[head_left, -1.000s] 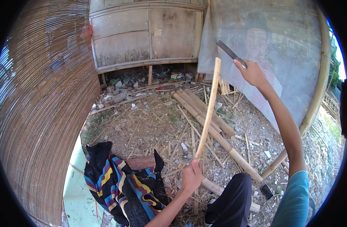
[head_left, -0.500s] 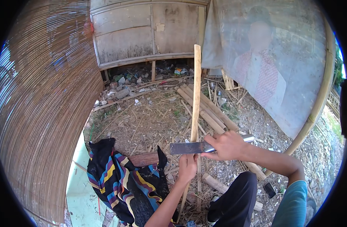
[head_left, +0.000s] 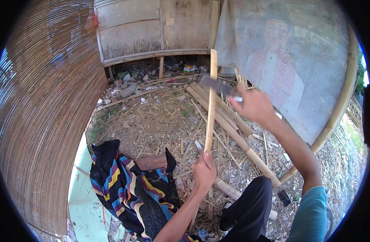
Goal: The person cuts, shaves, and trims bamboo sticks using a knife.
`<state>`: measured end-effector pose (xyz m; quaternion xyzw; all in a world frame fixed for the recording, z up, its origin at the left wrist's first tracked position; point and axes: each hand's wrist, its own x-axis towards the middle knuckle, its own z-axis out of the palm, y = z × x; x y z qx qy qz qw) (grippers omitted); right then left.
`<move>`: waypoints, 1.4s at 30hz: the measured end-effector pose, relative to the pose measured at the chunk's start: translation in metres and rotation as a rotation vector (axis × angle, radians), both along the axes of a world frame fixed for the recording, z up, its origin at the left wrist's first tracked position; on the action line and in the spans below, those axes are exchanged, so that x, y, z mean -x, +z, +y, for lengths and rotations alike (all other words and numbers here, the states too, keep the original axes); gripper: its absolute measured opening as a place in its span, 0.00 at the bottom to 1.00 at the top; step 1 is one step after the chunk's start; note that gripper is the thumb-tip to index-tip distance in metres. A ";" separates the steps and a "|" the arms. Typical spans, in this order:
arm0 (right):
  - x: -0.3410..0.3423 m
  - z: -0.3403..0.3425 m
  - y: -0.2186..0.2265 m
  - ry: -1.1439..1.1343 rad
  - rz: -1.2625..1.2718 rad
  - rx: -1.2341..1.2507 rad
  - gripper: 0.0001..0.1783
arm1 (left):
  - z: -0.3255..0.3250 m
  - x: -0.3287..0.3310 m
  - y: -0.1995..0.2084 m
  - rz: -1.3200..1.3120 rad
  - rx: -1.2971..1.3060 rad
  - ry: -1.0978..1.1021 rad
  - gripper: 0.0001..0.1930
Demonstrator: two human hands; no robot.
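My left hand (head_left: 204, 171) is closed around a long, pale, slightly bowed bamboo strip (head_left: 211, 117), which stands upright in front of me. Below the fist, the strip's lower end runs down beside my forearm. My right hand (head_left: 253, 105) grips the metal handle of a broad-bladed machete (head_left: 221, 86). Its dark blade lies across the upper part of the strip, blurred by motion; whether it touches the wood I cannot tell. On the ground to the left of my left hand is a crumpled black cloth with coloured stripes (head_left: 130, 193), against a reddish-brown wood block (head_left: 150, 162).
Several bamboo poles (head_left: 229, 121) lie on the littered ground ahead. A slatted bamboo screen (head_left: 48, 121) curves along the left, and a printed sheet (head_left: 289, 72) hangs at the right by a bamboo post (head_left: 338, 109). A dark phone-like object (head_left: 284, 197) lies near my knee.
My right hand has carried the machete up and away along the strip, from just above my left hand to near its top. The left hand has shifted slightly, still holding the strip.
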<state>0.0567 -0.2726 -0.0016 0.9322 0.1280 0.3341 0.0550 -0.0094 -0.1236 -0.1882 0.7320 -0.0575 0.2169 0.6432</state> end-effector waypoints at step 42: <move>-0.011 -0.072 0.016 -0.006 0.000 -0.542 0.27 | 0.009 -0.008 -0.008 0.033 0.224 -0.191 0.16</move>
